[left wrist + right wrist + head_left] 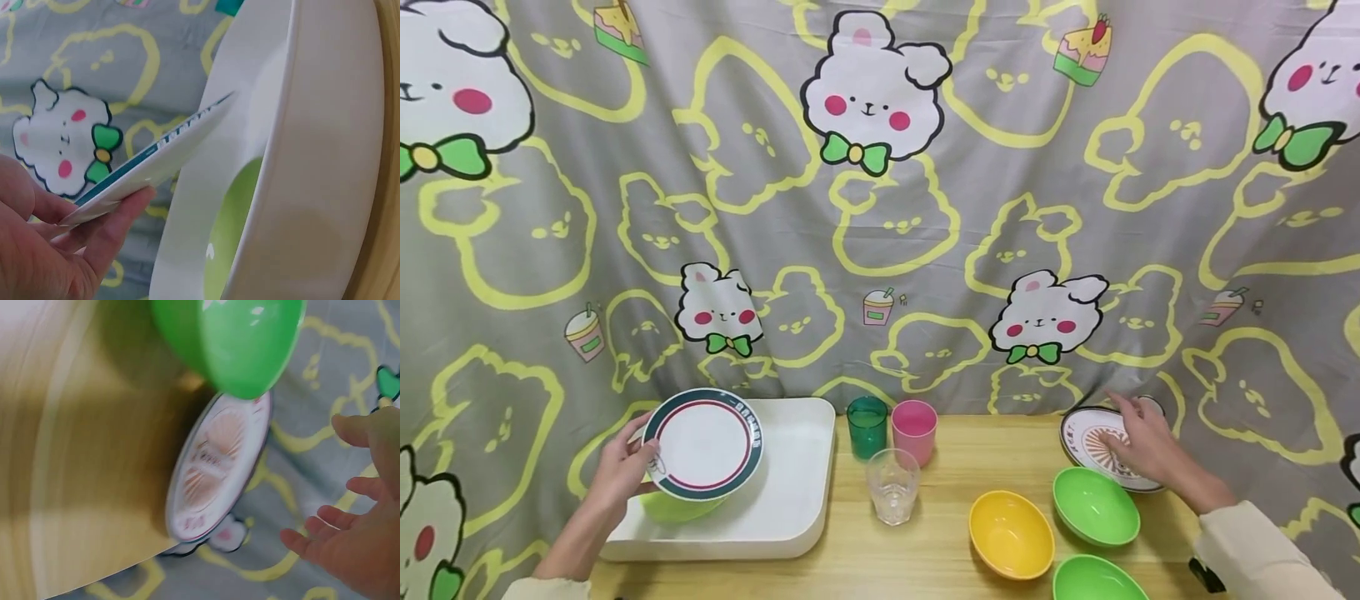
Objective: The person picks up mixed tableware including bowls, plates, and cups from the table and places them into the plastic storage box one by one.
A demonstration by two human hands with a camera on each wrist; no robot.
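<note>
My left hand (621, 462) grips the left edge of a white plate (706, 446) with a dark teal rim and a red ring, thumb on top and fingers beneath. In the left wrist view that plate tilts over the white tray (805, 467). Inside the tray lies a light green dish (234, 231), partly hidden by the plate in the head view. My right hand (1142, 446), fingers spread and holding nothing, is over a white plate (1078, 437) with a striped orange-brown print. In the right wrist view this hand (356, 531) is apart from the printed plate (212, 462).
Near the right hand stand a green bowl (1096, 508), a second green bowl (1097, 581) and a yellow bowl (1011, 533). A dark green cup (867, 429), pink cup (914, 432) and clear cup (893, 492) stand mid-table. A patterned curtain (880, 233) hangs behind.
</note>
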